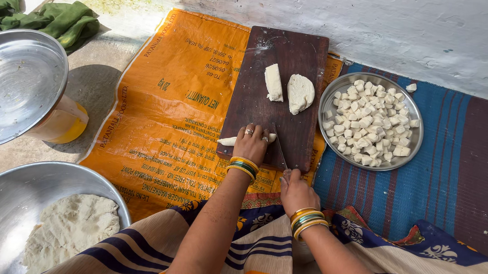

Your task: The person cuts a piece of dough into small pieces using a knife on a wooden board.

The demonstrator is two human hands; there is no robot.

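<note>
A dark wooden cutting board (264,87) lies on an orange sack. My left hand (251,145), with rings and bangles, presses down on a long white slab of soft cheese (226,141) at the board's near edge. My right hand (295,190) grips a knife (280,148) whose blade points away from me, just right of the left hand. Two more white pieces (273,82) (300,92) rest further up the board. A steel plate (412,142) to the right is filled with several white cubes (369,124).
The orange sack (167,107) and a blue striped mat (451,178) cover the floor. A steel bowl with dough (68,227) sits near left; a steel lid (20,80) rests on a yellow container behind it. Green cloth (50,19) lies far left, by a white wall (402,23).
</note>
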